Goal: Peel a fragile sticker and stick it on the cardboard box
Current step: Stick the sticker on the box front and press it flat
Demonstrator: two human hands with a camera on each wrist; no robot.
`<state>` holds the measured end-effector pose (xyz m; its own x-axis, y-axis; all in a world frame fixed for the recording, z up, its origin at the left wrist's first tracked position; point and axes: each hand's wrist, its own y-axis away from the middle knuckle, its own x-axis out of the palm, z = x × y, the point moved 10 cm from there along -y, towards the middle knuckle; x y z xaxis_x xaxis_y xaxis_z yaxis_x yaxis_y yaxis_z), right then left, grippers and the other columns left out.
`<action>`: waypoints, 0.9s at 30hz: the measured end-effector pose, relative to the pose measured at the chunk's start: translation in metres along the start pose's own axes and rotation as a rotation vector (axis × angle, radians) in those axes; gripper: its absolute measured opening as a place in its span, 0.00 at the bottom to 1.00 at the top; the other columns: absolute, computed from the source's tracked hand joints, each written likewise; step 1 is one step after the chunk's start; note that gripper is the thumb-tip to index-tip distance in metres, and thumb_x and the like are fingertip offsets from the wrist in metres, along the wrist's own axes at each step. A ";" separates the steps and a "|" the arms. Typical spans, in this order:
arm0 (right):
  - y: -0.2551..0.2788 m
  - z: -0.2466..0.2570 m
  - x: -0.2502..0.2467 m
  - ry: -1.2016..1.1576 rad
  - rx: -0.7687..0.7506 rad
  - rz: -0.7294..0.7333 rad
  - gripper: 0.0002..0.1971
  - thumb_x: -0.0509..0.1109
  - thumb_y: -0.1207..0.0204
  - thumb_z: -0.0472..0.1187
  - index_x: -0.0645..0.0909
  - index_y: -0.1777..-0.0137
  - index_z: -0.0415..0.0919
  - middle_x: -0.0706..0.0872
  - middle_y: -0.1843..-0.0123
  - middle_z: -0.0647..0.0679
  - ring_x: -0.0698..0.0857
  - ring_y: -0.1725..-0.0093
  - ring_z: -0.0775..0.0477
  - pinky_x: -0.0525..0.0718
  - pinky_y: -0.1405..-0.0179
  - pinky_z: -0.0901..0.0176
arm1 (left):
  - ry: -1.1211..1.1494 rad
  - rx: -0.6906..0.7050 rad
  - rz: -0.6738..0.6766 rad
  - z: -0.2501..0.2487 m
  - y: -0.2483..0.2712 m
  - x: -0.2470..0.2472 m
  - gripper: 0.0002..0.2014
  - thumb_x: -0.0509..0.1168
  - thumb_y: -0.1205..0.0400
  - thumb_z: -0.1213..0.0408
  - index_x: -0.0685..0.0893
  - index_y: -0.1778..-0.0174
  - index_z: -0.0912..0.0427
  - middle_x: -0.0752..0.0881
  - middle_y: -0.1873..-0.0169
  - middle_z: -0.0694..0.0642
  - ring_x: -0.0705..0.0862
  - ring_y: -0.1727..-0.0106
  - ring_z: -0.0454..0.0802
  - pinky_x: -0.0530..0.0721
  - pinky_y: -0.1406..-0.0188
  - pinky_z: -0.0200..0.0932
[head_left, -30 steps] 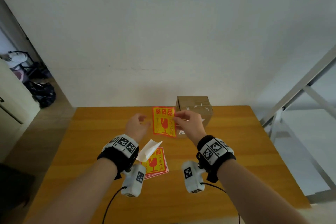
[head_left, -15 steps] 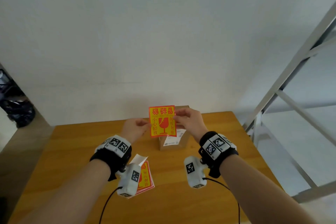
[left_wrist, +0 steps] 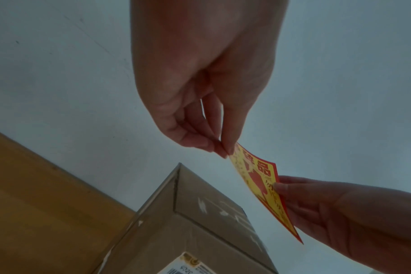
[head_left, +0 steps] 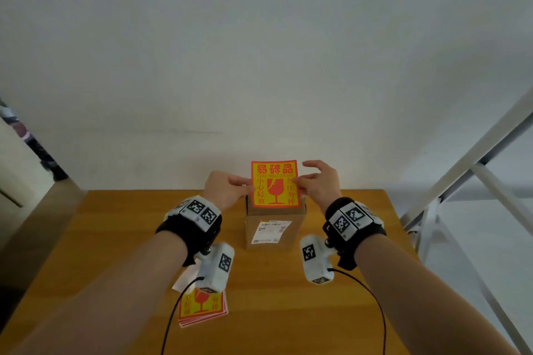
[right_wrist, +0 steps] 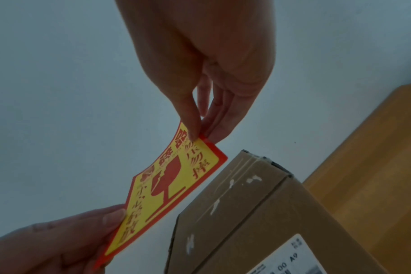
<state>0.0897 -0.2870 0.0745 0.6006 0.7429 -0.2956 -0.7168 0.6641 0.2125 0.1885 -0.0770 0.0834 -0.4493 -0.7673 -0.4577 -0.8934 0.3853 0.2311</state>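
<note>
A red-and-yellow fragile sticker (head_left: 274,183) hangs in the air just above the brown cardboard box (head_left: 272,229). My left hand (head_left: 230,189) pinches its left edge and my right hand (head_left: 314,184) pinches its right edge. In the left wrist view the left hand (left_wrist: 223,148) holds a corner of the sticker (left_wrist: 263,187) over the box top (left_wrist: 211,209). In the right wrist view the right hand (right_wrist: 200,135) pinches the sticker (right_wrist: 171,185), which is apart from the box (right_wrist: 258,213). The box stands on the wooden table (head_left: 115,239) and carries a white shipping label (head_left: 271,231).
A stack of more fragile stickers (head_left: 202,308) and a white peeled backing paper (head_left: 184,279) lie at the near left of the table. A grey metal frame (head_left: 476,170) stands to the right of the table. A white wall rises behind it.
Both hands carried the sticker forward and centred it over the box. The head view shifted, so the box sits lower and nearer the middle.
</note>
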 end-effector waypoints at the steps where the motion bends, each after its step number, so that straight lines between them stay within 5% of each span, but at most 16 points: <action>1: -0.005 -0.004 -0.001 0.008 0.023 -0.007 0.23 0.77 0.31 0.30 0.77 0.37 0.39 0.91 0.54 0.37 0.92 0.58 0.40 0.90 0.51 0.41 | -0.006 -0.012 0.000 0.002 -0.003 0.003 0.14 0.76 0.29 0.64 0.90 0.47 0.58 0.92 0.51 0.59 0.89 0.47 0.53 0.83 0.35 0.54; 6: -0.023 -0.021 -0.001 0.067 0.091 -0.010 0.11 0.80 0.34 0.33 0.82 0.54 0.40 0.90 0.60 0.41 0.92 0.60 0.43 0.91 0.54 0.43 | -0.025 -0.098 -0.044 0.019 -0.018 0.011 0.13 0.80 0.35 0.63 0.83 0.64 0.47 0.89 0.46 0.58 0.88 0.46 0.54 0.86 0.41 0.56; 9: -0.028 -0.027 0.002 0.117 0.092 0.031 0.08 0.80 0.33 0.35 0.84 0.67 0.44 0.91 0.60 0.42 0.92 0.58 0.43 0.91 0.52 0.45 | -0.025 -0.143 -0.051 0.025 -0.020 0.013 0.15 0.80 0.35 0.65 0.79 0.63 0.51 0.89 0.52 0.58 0.89 0.54 0.53 0.89 0.46 0.55; 16: -0.032 -0.043 0.005 0.149 0.133 0.030 0.13 0.82 0.37 0.38 0.84 0.55 0.38 0.91 0.55 0.40 0.91 0.56 0.44 0.90 0.51 0.45 | -0.057 -0.214 -0.060 0.035 -0.020 0.013 0.18 0.81 0.35 0.67 0.75 0.66 0.54 0.86 0.64 0.55 0.87 0.61 0.52 0.89 0.47 0.55; 19: -0.034 -0.046 0.007 0.180 0.142 0.024 0.13 0.83 0.37 0.39 0.81 0.58 0.42 0.91 0.54 0.40 0.91 0.55 0.43 0.90 0.51 0.43 | -0.075 -0.232 -0.047 0.037 -0.020 0.016 0.18 0.80 0.34 0.66 0.73 0.66 0.54 0.82 0.69 0.51 0.85 0.67 0.47 0.89 0.47 0.52; 22: -0.035 -0.046 0.008 0.219 0.143 0.016 0.14 0.83 0.37 0.41 0.78 0.61 0.45 0.91 0.54 0.41 0.91 0.55 0.43 0.90 0.51 0.43 | -0.079 -0.252 -0.041 0.038 -0.021 0.018 0.18 0.80 0.34 0.65 0.73 0.66 0.54 0.83 0.69 0.51 0.85 0.66 0.49 0.89 0.47 0.53; 27: -0.036 -0.044 0.009 0.260 0.146 0.016 0.16 0.82 0.35 0.40 0.80 0.53 0.40 0.90 0.59 0.44 0.91 0.59 0.45 0.91 0.53 0.44 | -0.093 -0.264 -0.037 0.039 -0.023 0.020 0.18 0.80 0.34 0.64 0.75 0.65 0.56 0.84 0.70 0.52 0.87 0.62 0.52 0.88 0.46 0.54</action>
<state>0.1050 -0.3076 0.0230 0.4655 0.7195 -0.5155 -0.6558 0.6715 0.3450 0.1997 -0.0816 0.0356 -0.4257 -0.7234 -0.5435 -0.8834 0.2021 0.4228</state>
